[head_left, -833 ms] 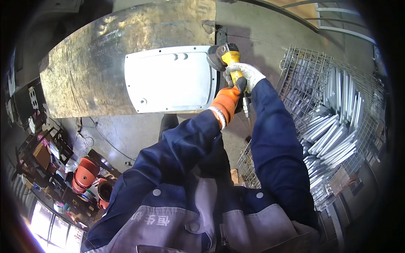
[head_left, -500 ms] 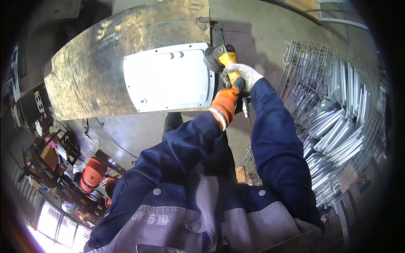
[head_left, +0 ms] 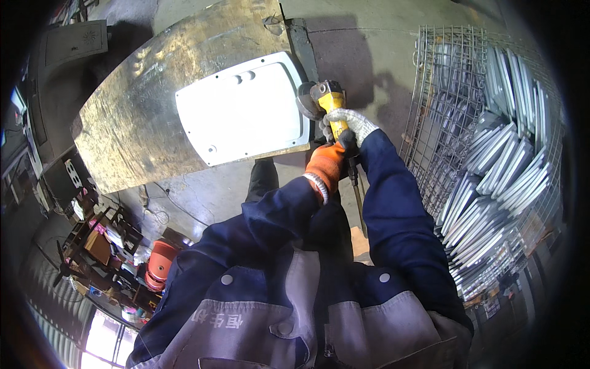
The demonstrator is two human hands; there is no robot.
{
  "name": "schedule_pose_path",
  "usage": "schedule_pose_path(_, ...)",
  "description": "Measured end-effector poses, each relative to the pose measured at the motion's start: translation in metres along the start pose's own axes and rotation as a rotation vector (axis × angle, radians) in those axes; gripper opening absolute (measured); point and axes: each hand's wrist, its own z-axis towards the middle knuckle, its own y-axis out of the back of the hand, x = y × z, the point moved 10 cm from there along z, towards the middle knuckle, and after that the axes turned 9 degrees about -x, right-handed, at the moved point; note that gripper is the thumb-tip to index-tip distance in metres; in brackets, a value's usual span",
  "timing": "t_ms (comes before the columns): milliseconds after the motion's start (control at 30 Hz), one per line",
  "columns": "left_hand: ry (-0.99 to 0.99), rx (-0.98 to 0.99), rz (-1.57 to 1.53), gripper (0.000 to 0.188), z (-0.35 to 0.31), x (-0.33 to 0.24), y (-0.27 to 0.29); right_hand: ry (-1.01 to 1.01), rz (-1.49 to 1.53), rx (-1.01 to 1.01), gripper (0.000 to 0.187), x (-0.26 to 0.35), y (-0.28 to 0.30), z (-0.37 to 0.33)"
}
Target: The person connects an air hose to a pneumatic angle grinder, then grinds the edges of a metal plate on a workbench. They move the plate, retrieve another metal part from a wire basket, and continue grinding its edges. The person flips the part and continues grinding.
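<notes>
A yellow angle grinder (head_left: 332, 103) with a dark round disc (head_left: 308, 101) is held in both gloved hands. My right hand (head_left: 351, 123), in a white knit glove, wraps round its yellow body behind the head. Below it my left hand (head_left: 327, 162), in an orange glove with dark fingertips, is closed round the rear end of the grinder. The disc stands at the right edge of a white rectangular panel (head_left: 239, 114); whether they touch I cannot tell. Small holes run along the panel's rim, and it lies on a worn wooden board (head_left: 132, 132).
A hose (head_left: 358, 206) hangs from the grinder's rear end. To the right stands a wire mesh cage (head_left: 424, 104) with many stacked metal plates (head_left: 491, 154). Orange-red pots (head_left: 161, 261) and clutter fill the lower left. A cable lies on the floor beneath the board.
The view has shifted and turned slightly. The grinder sits a little lower along the panel's right edge, with both hands still round it.
</notes>
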Motion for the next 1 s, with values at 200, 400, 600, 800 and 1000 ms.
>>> schedule_pose_path(200,0.137,0.074,-0.068,0.035,-0.001,0.022,-0.003,0.03,-0.022,-0.007,0.026,-0.005,0.003,-0.007)
schedule_pose_path(400,-0.525,0.134,0.369,0.023,0.014,-0.043,0.0,0.077,-0.059,-0.009,0.024,0.024,-0.013,0.013)
schedule_pose_path(600,-0.319,0.089,0.252,0.014,0.0,-0.074,0.015,0.151,-0.139,-0.022,0.022,0.053,-0.045,0.018)
schedule_pose_path(800,0.002,-0.003,-0.213,0.019,-0.018,-0.073,0.029,0.21,-0.245,-0.028,0.022,0.054,-0.071,0.011)
schedule_pose_path(1000,0.065,0.138,-0.236,0.029,-0.022,-0.06,0.034,0.158,-0.137,-0.076,0.022,0.033,-0.069,0.008)
